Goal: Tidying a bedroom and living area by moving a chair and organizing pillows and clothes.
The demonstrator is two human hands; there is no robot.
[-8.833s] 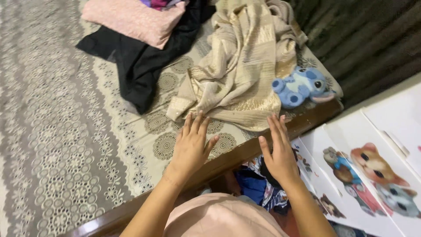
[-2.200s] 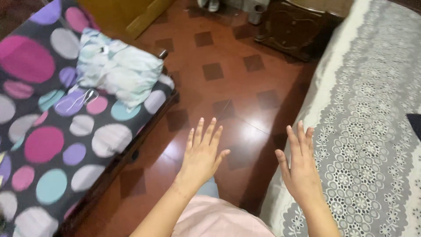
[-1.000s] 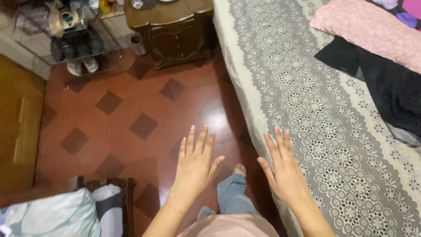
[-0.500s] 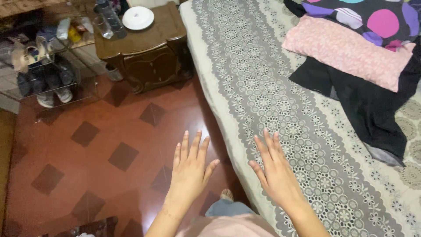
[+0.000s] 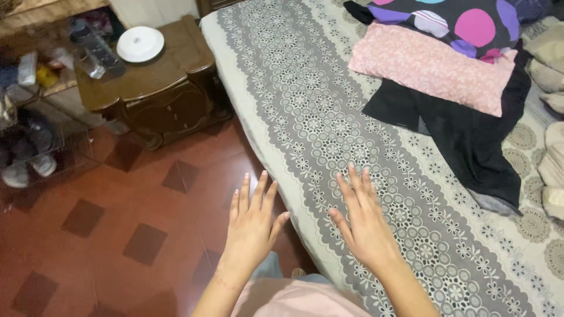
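Low in the frame, both hands are held out flat, fingers spread and empty. The left hand (image 5: 251, 226) hovers over the red tiled floor (image 5: 88, 235); the right hand (image 5: 365, 226) is over the near edge of the bed (image 5: 305, 111) with its grey lace-patterned cover. Farther up at right lie a black garment (image 5: 464, 132), a pink pillow (image 5: 432, 67) and a polka-dot cloth (image 5: 464, 20). At upper left, a wooden nightstand (image 5: 158, 88) carries a white lid (image 5: 140, 44).

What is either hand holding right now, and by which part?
Nothing. The left hand and right hand are both open and flat, fingers spread, above the floor and patterned bedspread.
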